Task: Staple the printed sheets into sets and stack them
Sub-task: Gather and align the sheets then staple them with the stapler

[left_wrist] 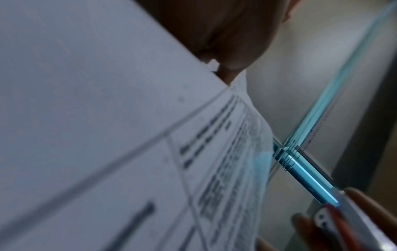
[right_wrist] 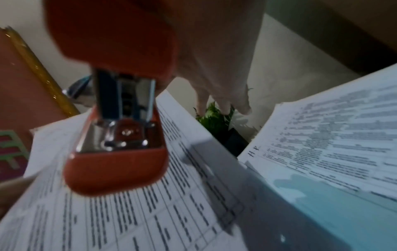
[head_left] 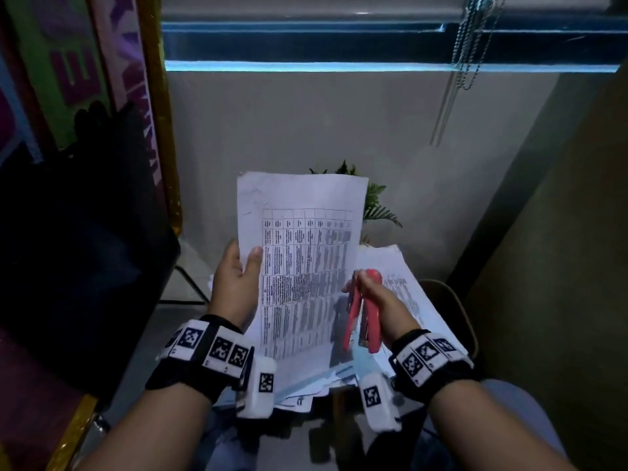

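Left hand [head_left: 234, 283], centre-left of frame, pinches the printed set [head_left: 302, 263] by its left edge, thumb on the face, fingers behind; sheets held up off the pile, long axis running from bottom centre up toward the plant [head_left: 377, 205]

Right hand [head_left: 377, 294], just right of centre, fingers wrapped round the red stapler [head_left: 360, 314]. Stapler mouth looks open in the right wrist view, hanging over the set's lower right part; contact unclear

Loose pile [head_left: 404, 283] lies lower right, beneath the stapler

Judgement: the set's upper corners lie up-frame from the stapler; right hand nearer
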